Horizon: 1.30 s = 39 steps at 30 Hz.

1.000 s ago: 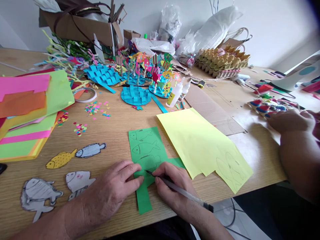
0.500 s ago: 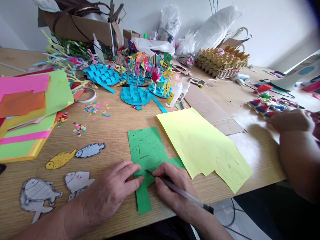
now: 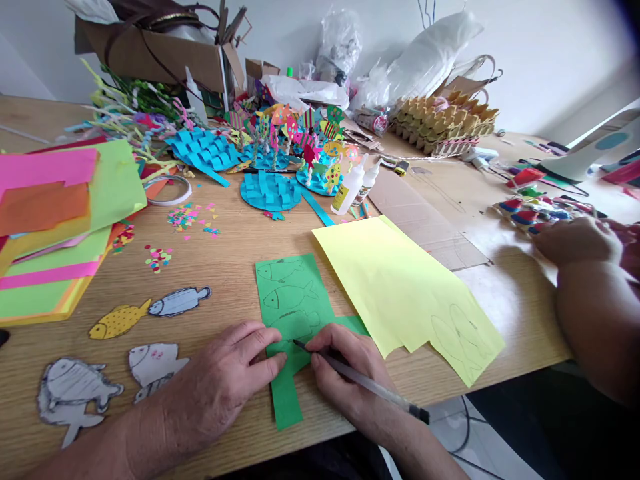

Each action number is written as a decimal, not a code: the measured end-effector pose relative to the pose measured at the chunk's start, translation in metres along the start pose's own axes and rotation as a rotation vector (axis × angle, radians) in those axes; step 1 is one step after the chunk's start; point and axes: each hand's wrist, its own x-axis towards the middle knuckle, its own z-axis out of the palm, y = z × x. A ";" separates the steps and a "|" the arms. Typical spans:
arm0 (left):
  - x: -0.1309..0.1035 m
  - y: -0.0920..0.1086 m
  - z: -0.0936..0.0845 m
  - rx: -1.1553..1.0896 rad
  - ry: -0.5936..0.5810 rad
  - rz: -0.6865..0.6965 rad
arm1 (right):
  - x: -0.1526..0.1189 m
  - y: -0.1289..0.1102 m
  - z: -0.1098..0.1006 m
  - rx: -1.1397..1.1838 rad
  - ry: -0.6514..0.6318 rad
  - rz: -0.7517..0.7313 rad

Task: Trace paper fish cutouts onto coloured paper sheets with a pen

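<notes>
A green paper [image 3: 287, 400] with several fish outlines lies on the table in front of me. My left hand [image 3: 235, 373] rests on its left edge, fingers spread and holding nothing. In my right hand [image 3: 350, 373] is a black-tipped pen [image 3: 370, 385], its tip touching the paper below the lowest clear fish outline. To the right lies a yellow sheet [image 3: 395, 280] with fish outlines at its lower right. Left of my left hand are cut-out fish: a yellow one [image 3: 119, 321], a light blue one [image 3: 180, 301] and white ones [image 3: 75, 387].
Colored paper [image 3: 45, 213] is stacked at the left. Glue bottles [image 3: 349, 190], blue woven discs [image 3: 270, 191] and paper fish stand behind. Cardboard [image 3: 425, 227] lies beyond the yellow sheet. Another person's hand [image 3: 580, 241] and arm reach in at the right, near painted egg-carton pieces [image 3: 525, 212].
My hands and the pen have hardly moved. The other person's hand at the right has shifted slightly left.
</notes>
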 end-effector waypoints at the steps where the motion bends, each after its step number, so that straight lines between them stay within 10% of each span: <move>1: 0.000 0.000 0.000 0.000 0.000 -0.001 | 0.000 0.000 0.000 -0.004 -0.004 0.002; 39: 0.006 -0.001 -0.007 0.075 0.012 0.067 | -0.002 0.002 0.000 -0.023 0.043 0.002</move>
